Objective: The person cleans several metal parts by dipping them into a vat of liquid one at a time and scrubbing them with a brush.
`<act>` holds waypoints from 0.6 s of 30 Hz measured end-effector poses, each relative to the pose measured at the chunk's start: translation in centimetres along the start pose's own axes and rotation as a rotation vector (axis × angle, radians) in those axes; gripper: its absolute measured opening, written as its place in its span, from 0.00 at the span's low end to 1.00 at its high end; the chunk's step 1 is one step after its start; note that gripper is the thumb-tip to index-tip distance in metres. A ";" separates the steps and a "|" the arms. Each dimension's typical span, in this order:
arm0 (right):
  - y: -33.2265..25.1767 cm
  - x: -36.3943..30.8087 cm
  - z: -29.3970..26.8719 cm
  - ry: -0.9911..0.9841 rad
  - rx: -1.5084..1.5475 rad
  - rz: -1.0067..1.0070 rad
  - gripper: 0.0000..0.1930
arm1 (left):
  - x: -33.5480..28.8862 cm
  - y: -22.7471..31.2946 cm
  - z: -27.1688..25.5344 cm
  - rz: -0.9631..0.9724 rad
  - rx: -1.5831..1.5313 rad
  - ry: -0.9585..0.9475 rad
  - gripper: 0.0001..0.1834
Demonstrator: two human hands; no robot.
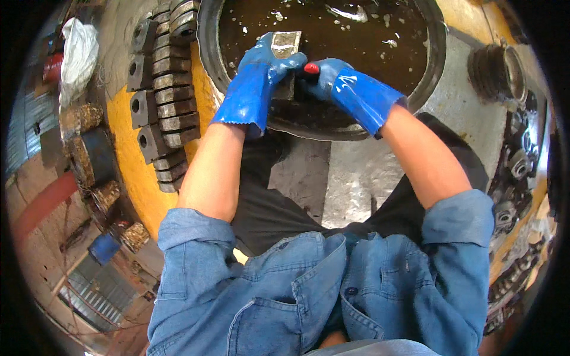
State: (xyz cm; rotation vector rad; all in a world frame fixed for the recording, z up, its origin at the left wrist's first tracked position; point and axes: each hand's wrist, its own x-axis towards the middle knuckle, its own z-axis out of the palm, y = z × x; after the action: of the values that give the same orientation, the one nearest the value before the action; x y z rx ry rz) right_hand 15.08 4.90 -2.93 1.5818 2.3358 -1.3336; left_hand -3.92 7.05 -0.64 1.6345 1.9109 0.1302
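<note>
Both my hands wear long blue rubber gloves and are held over the near part of a round black tub (440,53) of murky brown liquid. My left hand (264,59) is closed around a grey metal block (286,44), whose upper end shows a pale, squarish recessed face. Close by on the right, my right hand (330,77) is closed on a tool with a red end (311,68) that sticks out by the thumb. The rest of that tool is hidden by the glove and shadow, so its kind is unclear. Foam patches float on the liquid.
To the left, stacked dark metal blocks (173,80), several with round holes, stand on a yellow surface (127,142). A white plastic bag (78,53) lies beyond them. Ring-shaped metal parts (499,72) sit right of the tub, with many small metal parts (519,163) farther right.
</note>
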 end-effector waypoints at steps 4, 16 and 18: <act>-0.1 -0.2 -0.5 0.105 -0.245 -0.135 0.16 | -0.6 0.3 -0.9 0.030 -0.055 -0.017 0.48; 1.0 3.4 0.1 0.169 0.058 0.314 0.27 | 0.0 -0.7 0.9 0.055 -0.126 0.059 0.46; 2.2 4.5 0.3 0.086 0.228 0.324 0.29 | -0.3 0.2 0.7 0.044 -0.122 0.054 0.42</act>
State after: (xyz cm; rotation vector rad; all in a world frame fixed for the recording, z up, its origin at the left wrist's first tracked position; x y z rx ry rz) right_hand 14.48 8.31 -6.55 2.0125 1.9089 -1.5170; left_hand -3.34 6.62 -0.99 1.6062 1.8689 0.3062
